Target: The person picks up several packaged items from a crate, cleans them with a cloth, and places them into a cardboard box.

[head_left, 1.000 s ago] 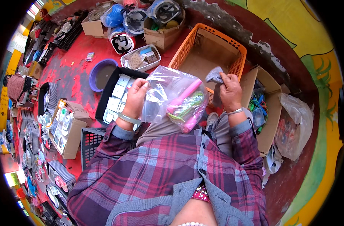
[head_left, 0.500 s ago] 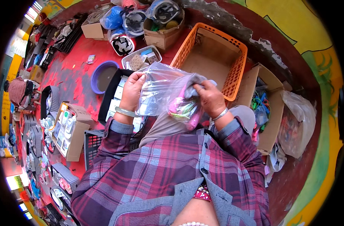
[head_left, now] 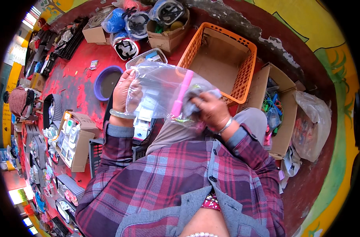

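A clear plastic bag (head_left: 153, 79) is stretched out above my lap. My left hand (head_left: 123, 93) is closed on its left edge, fingers pinching the film. Inside the bag, toward the right, shows a pink jump rope handle (head_left: 182, 94), standing nearly upright, with a little green cord below it. My right hand (head_left: 214, 111) is closed on a bunched grey cloth (head_left: 195, 94), which lies against the bag's right part. The cloth and right fingertips are smeared by motion.
Ahead stands an orange basket (head_left: 252, 63) lined with cardboard. To its right, a cardboard box (head_left: 287, 118) holds colourful cords, beside a filled clear bag (head_left: 312, 126). A purple basin (head_left: 98, 83) sits at left; behind it are bagged helmets (head_left: 137, 24). A box of packages (head_left: 79, 152) is nearer.
My left hand has moved left with the bag, spreading it wider. The right hand with the cloth has shifted slightly down. The pink handle now stands more upright and shows plainly.
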`<act>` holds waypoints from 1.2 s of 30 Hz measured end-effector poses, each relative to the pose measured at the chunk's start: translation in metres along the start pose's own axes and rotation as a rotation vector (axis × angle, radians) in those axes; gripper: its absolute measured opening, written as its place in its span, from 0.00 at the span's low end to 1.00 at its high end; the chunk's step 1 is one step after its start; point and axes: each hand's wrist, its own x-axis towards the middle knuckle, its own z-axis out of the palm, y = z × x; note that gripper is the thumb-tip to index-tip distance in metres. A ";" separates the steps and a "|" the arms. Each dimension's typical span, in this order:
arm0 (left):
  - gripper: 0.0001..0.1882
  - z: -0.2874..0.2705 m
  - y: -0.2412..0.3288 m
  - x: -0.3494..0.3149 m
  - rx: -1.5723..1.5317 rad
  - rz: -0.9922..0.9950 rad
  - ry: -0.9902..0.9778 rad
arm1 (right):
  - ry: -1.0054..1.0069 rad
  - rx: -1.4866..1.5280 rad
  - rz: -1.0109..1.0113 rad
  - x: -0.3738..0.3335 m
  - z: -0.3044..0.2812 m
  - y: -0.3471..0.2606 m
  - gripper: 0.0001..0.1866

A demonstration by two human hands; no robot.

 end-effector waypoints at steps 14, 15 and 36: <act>0.07 0.014 0.015 -0.010 0.048 0.074 -0.019 | 0.090 -0.010 0.104 0.041 0.000 -0.015 0.21; 0.07 0.019 0.017 -0.015 0.063 0.145 0.048 | 0.041 -0.063 0.130 0.042 0.016 -0.004 0.20; 0.09 0.012 0.025 -0.026 -0.074 0.155 -0.084 | -0.103 0.059 -0.329 0.013 -0.004 -0.021 0.14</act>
